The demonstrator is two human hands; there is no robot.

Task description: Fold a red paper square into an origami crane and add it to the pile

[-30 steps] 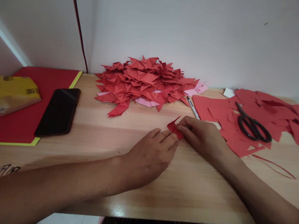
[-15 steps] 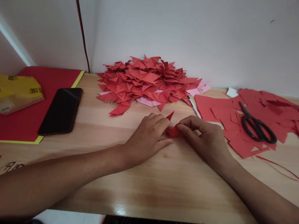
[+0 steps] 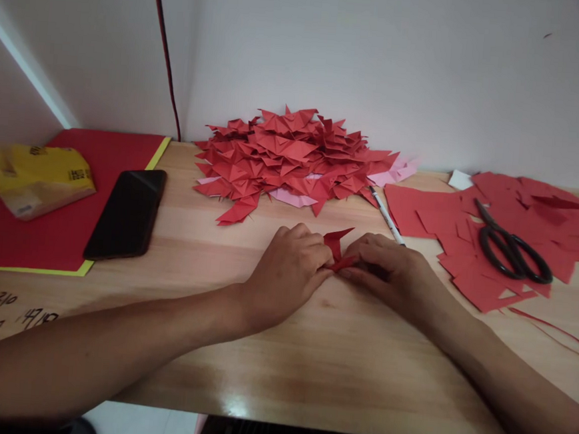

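Note:
Between my hands, just above the wooden table [image 3: 277,370], is a small piece of folded red paper [image 3: 336,242] with a pointed flap standing up at the back. My left hand [image 3: 292,271] pinches its left side between thumb and fingers. At its right edge my right hand [image 3: 388,265] pinches it too, thumb below and fingers curled over. The fingers hide part of the folds. Behind the hands lies a heap of folded red paper pieces [image 3: 285,150], with a few pink paper pieces [image 3: 294,197] among them.
On the right, black-handled scissors [image 3: 515,251] rest on cut red paper sheets [image 3: 470,275], near a white pen [image 3: 387,215]. At left are a black phone [image 3: 126,214], a red sheet [image 3: 31,243] and a yellow packet [image 3: 44,178]. A wall stands behind.
Both hands have closed in on the folded paper, and its flap now stands up wider and turned to the right. The whole view has shifted slightly.

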